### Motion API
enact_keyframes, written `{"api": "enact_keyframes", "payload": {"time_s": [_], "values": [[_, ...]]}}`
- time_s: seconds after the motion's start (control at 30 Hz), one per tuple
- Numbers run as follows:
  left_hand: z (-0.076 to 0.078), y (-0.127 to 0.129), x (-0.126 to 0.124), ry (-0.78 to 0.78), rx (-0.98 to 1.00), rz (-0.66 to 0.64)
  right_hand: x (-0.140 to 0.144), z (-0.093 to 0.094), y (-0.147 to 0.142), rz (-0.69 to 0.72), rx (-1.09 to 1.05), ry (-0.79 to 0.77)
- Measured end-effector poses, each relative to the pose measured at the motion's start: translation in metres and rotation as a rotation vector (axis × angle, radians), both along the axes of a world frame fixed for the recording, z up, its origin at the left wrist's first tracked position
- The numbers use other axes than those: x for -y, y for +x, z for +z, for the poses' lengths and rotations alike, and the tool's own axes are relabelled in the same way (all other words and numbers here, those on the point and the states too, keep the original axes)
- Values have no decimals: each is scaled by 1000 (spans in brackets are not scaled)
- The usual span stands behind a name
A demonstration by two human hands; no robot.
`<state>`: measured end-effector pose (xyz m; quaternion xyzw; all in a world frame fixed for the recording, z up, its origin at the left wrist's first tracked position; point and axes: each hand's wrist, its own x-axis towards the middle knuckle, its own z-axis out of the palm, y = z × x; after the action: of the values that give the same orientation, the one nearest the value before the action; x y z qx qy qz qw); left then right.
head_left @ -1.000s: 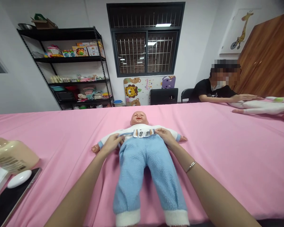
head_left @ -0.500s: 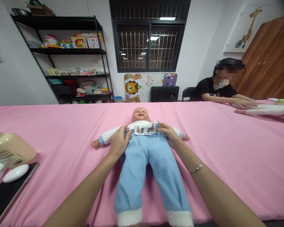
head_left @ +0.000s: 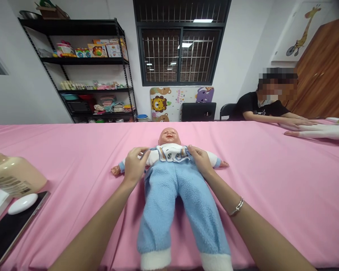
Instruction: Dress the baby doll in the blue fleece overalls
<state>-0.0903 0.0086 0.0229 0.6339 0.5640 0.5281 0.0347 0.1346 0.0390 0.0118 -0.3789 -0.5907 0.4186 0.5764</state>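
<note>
A baby doll (head_left: pixel 169 136) lies on its back on the pink cloth (head_left: pixel 81 162), head away from me, arms spread to both sides. It wears a white top with blue cuffs and light blue fleece overalls (head_left: pixel 161 195) with white hems. Across its chest lies the white bib (head_left: pixel 173 153) of the overalls, printed with eyes and edged in blue. My left hand (head_left: pixel 135 164) is over the doll's arm on the left, thumb and fingers pinched on a thin blue strap at the bib's side. My right hand (head_left: pixel 200 160) pinches the bib's right upper edge.
At the left lie a cream pump bottle (head_left: pixel 19 175), a phone (head_left: pixel 17 229) and a white oval object (head_left: pixel 23 204). A co-worker (head_left: pixel 260 107) sits at the far right, hands by a white-sleeved doll arm (head_left: pixel 322 131). Shelves (head_left: pixel 81 61) stand behind.
My left hand has moved outward to the left and slightly up, drawing the strap away from the bib. My right hand stays at the bib's edge. The view has shifted slightly.
</note>
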Motion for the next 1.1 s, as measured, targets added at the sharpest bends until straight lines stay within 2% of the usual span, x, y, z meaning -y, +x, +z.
{"api": "enact_keyframes", "payload": {"time_s": [0.13,0.33,0.57,0.73,0.83,0.93,1.0,1.1], "values": [[6,3,5,118,59,87,11,6,-5,-86,54,58],[3,11,10,264,-73,89,21,5,-10,-398,199,320],[6,10,11,337,-94,99,24,2,-13,-488,308,636],[3,4,7,367,-110,91,25,3,-14,-483,365,737],[-1,2,4,345,-232,105,24,2,-14,-493,399,767],[-2,8,7,249,-241,151,24,0,-14,-506,439,807],[0,15,11,123,-174,105,24,-1,-14,-500,473,833],[3,26,19,7,-71,-54,25,-2,-14,-491,512,867]]}}
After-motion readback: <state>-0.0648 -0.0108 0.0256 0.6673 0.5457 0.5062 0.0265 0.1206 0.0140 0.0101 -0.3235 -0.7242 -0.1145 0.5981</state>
